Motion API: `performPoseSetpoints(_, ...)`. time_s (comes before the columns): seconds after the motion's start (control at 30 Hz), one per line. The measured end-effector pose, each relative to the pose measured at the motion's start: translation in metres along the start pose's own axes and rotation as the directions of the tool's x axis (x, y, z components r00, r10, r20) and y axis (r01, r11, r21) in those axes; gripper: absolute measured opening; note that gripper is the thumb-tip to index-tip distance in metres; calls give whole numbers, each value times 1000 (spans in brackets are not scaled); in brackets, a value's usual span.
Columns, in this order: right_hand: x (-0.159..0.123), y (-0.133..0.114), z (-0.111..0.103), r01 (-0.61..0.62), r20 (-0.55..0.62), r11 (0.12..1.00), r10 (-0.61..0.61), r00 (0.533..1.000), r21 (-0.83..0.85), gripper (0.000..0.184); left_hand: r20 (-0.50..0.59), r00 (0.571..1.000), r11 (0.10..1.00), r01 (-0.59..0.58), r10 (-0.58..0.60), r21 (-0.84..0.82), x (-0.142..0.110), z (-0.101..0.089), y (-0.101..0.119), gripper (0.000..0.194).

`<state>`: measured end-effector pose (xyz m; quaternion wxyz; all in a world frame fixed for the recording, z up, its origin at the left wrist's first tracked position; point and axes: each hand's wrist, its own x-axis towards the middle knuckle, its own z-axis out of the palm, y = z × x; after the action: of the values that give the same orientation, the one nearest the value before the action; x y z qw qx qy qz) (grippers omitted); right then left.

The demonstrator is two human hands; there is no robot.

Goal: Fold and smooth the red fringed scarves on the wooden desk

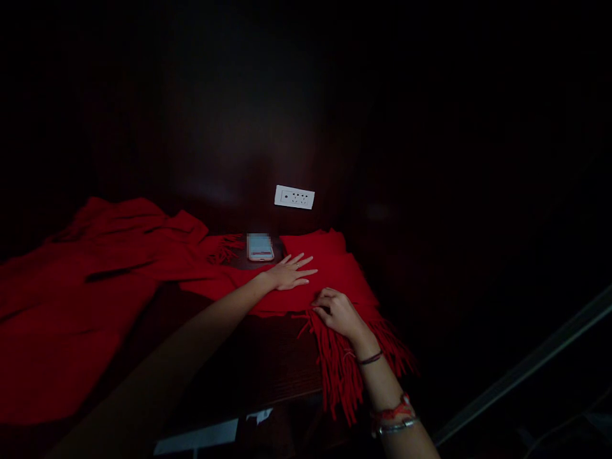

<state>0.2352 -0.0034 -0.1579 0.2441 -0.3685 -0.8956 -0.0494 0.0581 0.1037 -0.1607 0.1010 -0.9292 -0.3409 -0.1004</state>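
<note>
A red scarf (329, 255) with long fringe lies across a dark wooden surface, its fringed end hanging over the front edge at the right. Spread flat on the scarf, my left hand (289, 273) has its fingers apart and wears a ring. My right hand (337, 312) is at the scarf's fringed edge with its fingers curled and pinched together; what lies between the fingertips is too small to make out clearly, but it appears to be the scarf's edge. More red cloth (119, 255) is bunched and draped toward the left.
A phone (261, 248) with a lit screen rests behind my left hand, beside the cloth. A white wall socket (294, 197) is on the dark wall at the back. Pale paper-like pieces (205, 436) show below the table's front edge. The surroundings are very dark.
</note>
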Motion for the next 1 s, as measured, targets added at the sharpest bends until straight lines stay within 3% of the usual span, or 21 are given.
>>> performPoseSetpoints(0.1, 0, 0, 0, -6, 0, 1000, 6, 1000, -7, 14, -157, 980, 989, 131, -119, 69, -2, -4, -12, 44)
performPoseSetpoints(0.17, 0, -1, 0, -8, -14, 1000, 8, 1000, -7, 14, -215, 969, 988, 142, -125, 66, -10, -10, -11, 45)
performPoseSetpoints(0.33, 0, -1, -2, -24, -71, 1000, 23, 997, -11, 13, -95, 994, 998, -50, 47, -25, -61, -25, 18, 43)
performPoseSetpoints(0.47, 0, 1, -1, -21, -80, 1000, 22, 997, 11, 11, -109, 993, 999, -34, 36, 14, -94, -28, 45, 44)
performPoseSetpoints(0.63, 0, 2, 0, -53, -149, 995, 66, 987, 89, 11, -124, 992, 992, -1, 17, 128, -96, -23, 54, 23)
performPoseSetpoints(0.77, 1, 2, 1, -105, -189, 988, 125, 974, 114, 11, -175, 984, 993, 39, -19, 115, -94, -23, 57, 26)
performPoseSetpoints(0.87, 2, 2, 2, -115, -200, 985, 140, 970, 131, 11, -218, 974, 989, 86, -58, 122, -95, -25, 62, 39)
performPoseSetpoints(1.0, 3, 4, 3, -156, -253, 972, 198, 947, 176, 11, -208, 972, 982, 136, -108, 128, -96, -23, 59, 22)
